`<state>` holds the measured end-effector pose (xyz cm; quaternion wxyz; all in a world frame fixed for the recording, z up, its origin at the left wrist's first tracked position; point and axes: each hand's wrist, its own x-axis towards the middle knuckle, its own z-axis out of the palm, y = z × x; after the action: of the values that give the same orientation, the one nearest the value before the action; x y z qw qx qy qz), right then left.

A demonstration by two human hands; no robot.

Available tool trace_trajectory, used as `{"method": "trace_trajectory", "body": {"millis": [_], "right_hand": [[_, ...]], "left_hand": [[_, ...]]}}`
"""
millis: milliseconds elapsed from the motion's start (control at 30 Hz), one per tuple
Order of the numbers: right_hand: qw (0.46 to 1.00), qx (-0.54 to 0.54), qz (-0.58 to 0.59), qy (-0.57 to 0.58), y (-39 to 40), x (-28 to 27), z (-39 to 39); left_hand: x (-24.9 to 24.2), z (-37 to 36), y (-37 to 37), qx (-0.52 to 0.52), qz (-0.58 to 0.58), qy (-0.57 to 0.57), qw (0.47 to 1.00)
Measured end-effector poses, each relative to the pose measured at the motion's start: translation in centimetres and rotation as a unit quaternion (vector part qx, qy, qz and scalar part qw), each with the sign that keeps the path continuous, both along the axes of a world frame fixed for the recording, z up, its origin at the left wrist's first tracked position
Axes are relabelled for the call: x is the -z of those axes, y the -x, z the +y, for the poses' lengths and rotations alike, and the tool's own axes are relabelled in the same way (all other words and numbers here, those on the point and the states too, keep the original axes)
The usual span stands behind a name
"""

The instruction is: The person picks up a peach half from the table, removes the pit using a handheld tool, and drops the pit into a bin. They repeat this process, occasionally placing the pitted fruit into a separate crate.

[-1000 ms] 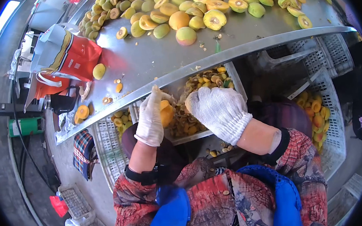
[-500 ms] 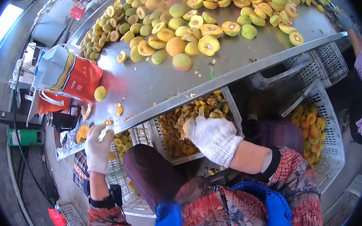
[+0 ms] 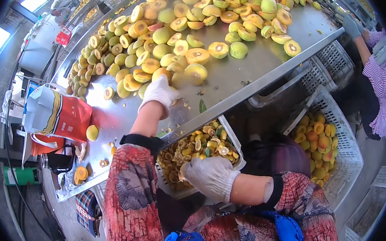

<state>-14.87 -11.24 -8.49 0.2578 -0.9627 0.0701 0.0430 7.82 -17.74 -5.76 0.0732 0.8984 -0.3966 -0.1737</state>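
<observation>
My left hand point(image 3: 159, 96), in a white knitted glove, reaches over the metal table to the near edge of the peach pile. Its fingertips touch or nearly touch an orange peach point(image 3: 161, 72), thumb spread apart from the fingers. Beside it lies a blurred peach half point(image 3: 196, 74). My right hand point(image 3: 211, 176), gloved too, is closed above a white crate point(image 3: 237, 139) of brown and yellow fruit pieces and stones. Something small and brownish shows at its fingertips; I cannot make out what it is.
Many halved peaches point(image 3: 196, 56) cover the table point(image 3: 226, 83). A red and white bag point(image 3: 64, 113) stands at its left. Another crate point(image 3: 349, 152) of peach halves sits at my right. A co-worker's striped sleeve point(image 3: 377, 72) and gloved hand point(image 3: 350, 24) appear at far right.
My left hand has moved from the table's near left edge up and right to the peach pile. My right hand stays closed over the crate. The whole view has shifted.
</observation>
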Motion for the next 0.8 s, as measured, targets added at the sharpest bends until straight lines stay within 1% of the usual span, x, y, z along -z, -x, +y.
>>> {"method": "trace_trajectory", "body": {"millis": [67, 100, 133, 167, 200, 233, 267, 300, 367, 400, 433, 467, 500, 533, 567, 667, 700, 767, 800], "right_hand": [[0.996, 0.020, -0.024, -0.083, 0.2, -1.5, -0.7], [0.991, 0.029, -0.037, -0.125, 0.2, -2.0, -1.2], [0.987, 0.034, -0.068, -0.141, 0.1, -2.0, -1.4], [0.982, 0.038, -0.100, -0.156, 0.0, -1.9, -1.5], [0.975, 0.042, -0.131, -0.172, -0.2, -2.0, -1.7], [0.960, 0.047, -0.121, -0.249, -0.3, -3.3, -2.3], [0.946, 0.063, -0.160, -0.274, -0.6, -2.9, -2.4], [0.947, 0.076, -0.186, -0.250, -1.1, -2.2, -2.4], [0.950, 0.111, -0.227, -0.185, -1.9, -0.1, -2.5], [0.953, 0.122, -0.203, -0.187, -1.8, -0.4, -2.6], [0.956, 0.133, -0.178, -0.190, -1.8, -0.6, -2.6], [0.958, 0.144, -0.155, -0.195, -1.8, -0.8, -2.6], [0.966, 0.124, -0.138, -0.181, -1.8, -0.6, -2.4], [0.963, 0.125, -0.140, -0.195, -1.6, -0.6, -2.2], [0.959, 0.127, -0.143, -0.209, -1.3, -0.6, -2.1], [0.952, 0.135, -0.143, -0.233, -0.8, -1.4, -2.2], [0.949, 0.138, -0.150, -0.241, -0.7, -1.6, -2.3], [0.949, 0.139, -0.142, -0.247, -0.8, -1.6, -2.8], [0.947, 0.145, -0.160, -0.239, -0.8, -1.6, -2.9]], "left_hand": [[-0.6, 2.4, -0.8, -0.061, 0.140, 0.122, 0.981], [0.5, 3.7, -2.4, -0.090, 0.287, 0.195, 0.933], [-0.4, 5.4, -1.8, -0.120, 0.373, 0.283, 0.876], [-0.4, 7.1, -1.8, -0.145, 0.460, 0.347, 0.804], [-0.2, 8.6, -1.8, -0.168, 0.539, 0.407, 0.718], [0.1, 9.4, -1.7, -0.195, 0.522, 0.408, 0.723], [0.6, 10.0, -1.4, -0.223, 0.506, 0.409, 0.726], [1.0, 10.1, -0.8, -0.248, 0.493, 0.409, 0.727], [1.3, 9.5, 0.6, -0.210, 0.442, 0.341, 0.803], [1.3, 8.8, 1.4, -0.188, 0.415, 0.308, 0.835], [0.5, 8.1, 2.6, -0.190, 0.407, 0.263, 0.854], [1.0, 7.5, 2.7, -0.168, 0.380, 0.266, 0.870], [1.3, 6.7, 2.6, -0.145, 0.350, 0.268, 0.886], [1.5, 5.8, 2.5, -0.123, 0.320, 0.269, 0.900], [1.5, 5.0, 2.4, -0.125, 0.272, 0.257, 0.919], [5.1, 2.3, -1.1, -0.059, 0.199, 0.210, 0.956], [4.9, 1.6, -1.1, -0.043, 0.142, 0.140, 0.979], [4.9, 1.0, -0.8, -0.026, 0.176, 0.136, 0.975], [5.0, 0.8, -0.4, -0.017, 0.194, 0.132, 0.972]]}}
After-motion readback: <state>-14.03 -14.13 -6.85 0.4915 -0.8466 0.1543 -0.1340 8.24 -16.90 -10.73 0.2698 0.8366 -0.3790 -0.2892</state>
